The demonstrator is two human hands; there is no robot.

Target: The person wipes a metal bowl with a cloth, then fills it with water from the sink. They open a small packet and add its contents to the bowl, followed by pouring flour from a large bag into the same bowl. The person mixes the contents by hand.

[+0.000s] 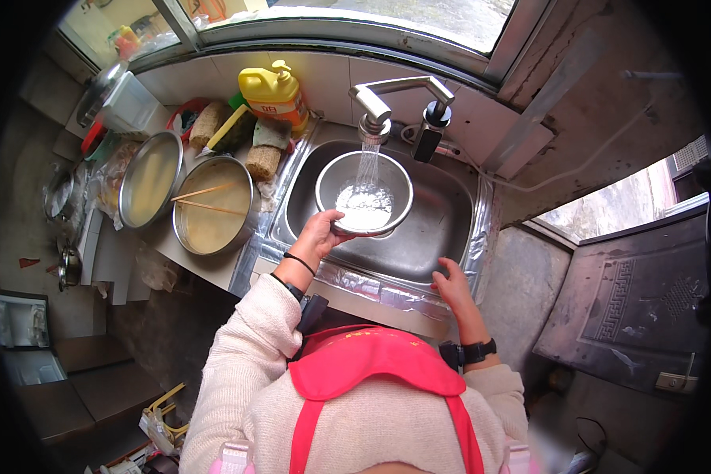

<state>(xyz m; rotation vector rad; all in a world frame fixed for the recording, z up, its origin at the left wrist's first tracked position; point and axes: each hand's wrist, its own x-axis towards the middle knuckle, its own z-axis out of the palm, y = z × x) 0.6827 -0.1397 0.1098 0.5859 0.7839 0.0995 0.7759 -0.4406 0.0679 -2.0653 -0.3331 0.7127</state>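
The metal bowl is within the sink, under the tap, water pouring in; whether its base touches the sink floor I cannot tell. The left hand has its grip closed on the rim at about seven o'clock, thumb on top, other fingers mostly hidden. Off at the bowl's five o'clock, the right hand hangs near the sink's front edge, fingers loosely parted, grip empty. The bowl looks stiff and sturdy, probably light but weightier with water, slippery when wet; a second hold at three o'clock should steady it
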